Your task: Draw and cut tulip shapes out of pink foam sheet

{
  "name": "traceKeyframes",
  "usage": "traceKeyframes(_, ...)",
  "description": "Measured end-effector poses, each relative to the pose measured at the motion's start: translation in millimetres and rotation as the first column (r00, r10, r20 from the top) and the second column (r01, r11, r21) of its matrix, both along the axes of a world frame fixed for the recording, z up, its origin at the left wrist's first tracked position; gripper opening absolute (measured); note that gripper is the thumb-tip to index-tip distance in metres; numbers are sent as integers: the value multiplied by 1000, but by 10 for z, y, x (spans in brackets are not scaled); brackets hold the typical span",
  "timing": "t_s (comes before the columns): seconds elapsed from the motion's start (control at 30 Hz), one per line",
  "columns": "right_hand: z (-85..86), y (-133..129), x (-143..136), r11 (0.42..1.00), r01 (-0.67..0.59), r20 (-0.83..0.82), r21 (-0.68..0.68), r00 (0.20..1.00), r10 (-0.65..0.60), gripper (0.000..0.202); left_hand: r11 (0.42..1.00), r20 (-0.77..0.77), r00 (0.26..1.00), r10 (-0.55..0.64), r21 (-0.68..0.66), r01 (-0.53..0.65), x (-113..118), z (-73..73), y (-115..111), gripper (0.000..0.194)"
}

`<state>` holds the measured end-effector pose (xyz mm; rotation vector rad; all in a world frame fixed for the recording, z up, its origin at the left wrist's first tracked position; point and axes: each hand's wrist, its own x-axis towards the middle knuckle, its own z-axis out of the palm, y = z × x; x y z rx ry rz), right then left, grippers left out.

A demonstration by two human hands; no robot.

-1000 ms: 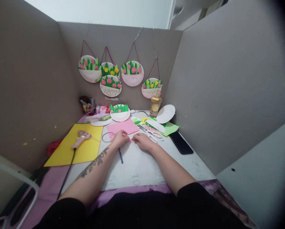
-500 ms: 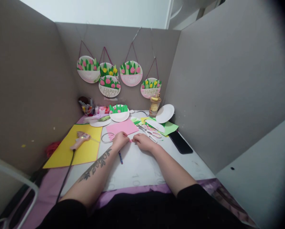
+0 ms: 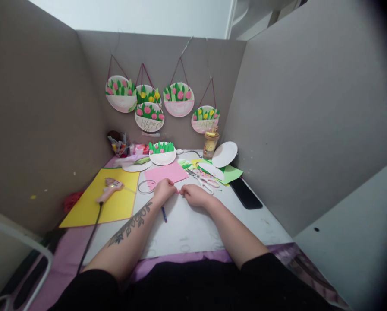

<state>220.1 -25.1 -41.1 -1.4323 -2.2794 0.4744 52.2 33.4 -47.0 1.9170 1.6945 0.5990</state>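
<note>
Between my fingertips is a small pink paper piece (image 3: 178, 191), mostly hidden by the fingers. My left hand (image 3: 165, 190) is closed in a pinch on its left side, and my right hand (image 3: 192, 195) pinches it from the right. Beneath my left wrist a blue pencil (image 3: 164, 214) lies on the white tabletop. Just behind the left hand is a pink paper sheet (image 3: 172, 172), with a roll of tape (image 3: 146, 186) at its near left corner. White-handled scissors (image 3: 205, 183) rest beyond my right hand.
A glue gun (image 3: 111, 190) lies on yellow sheets (image 3: 92, 212) at left, its cord running toward me. A black phone (image 3: 245, 194) is at right. Paper plates (image 3: 224, 154), a drink cup (image 3: 210, 145) and a tulip plate (image 3: 162, 159) stand behind. Decorated plates (image 3: 179, 109) hang on the grey partition.
Both hands stay almost in place, still pinching the pink paper piece. The fingers shift only slightly, and the whole view moves a little.
</note>
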Motion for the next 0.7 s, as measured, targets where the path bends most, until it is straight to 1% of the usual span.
traceKeyframes(0.17, 16, -17, 5, 998, 34, -52, -48, 998, -36, 22, 1000, -17, 1000, -2, 22, 3, 3, -5, 6, 25)
traceKeyframes(0.27, 17, -21, 17, 998, 40, -79, -43, 996, -43, 22, 999, -22, 1000, -11, 35, 11, 5, 2, 0, 28)
traceKeyframes(0.37, 24, -27, 21, 999, 32, -90, -24, 995, -34, 20, 999, -31, 999, -15, 47, 16, 9, 18, -16, 24)
traceKeyframes(0.47, 35, -32, 19, 1000, 14, -85, -11, 996, -15, 18, 999, -36, 999, -14, 47, 16, 14, 36, -34, 20)
traceKeyframes(0.7, 27, -15, 25, 999, 11, -36, -38, 999, -12, 21, 999, -46, 999, -18, 30, 20, 20, 58, -47, 23)
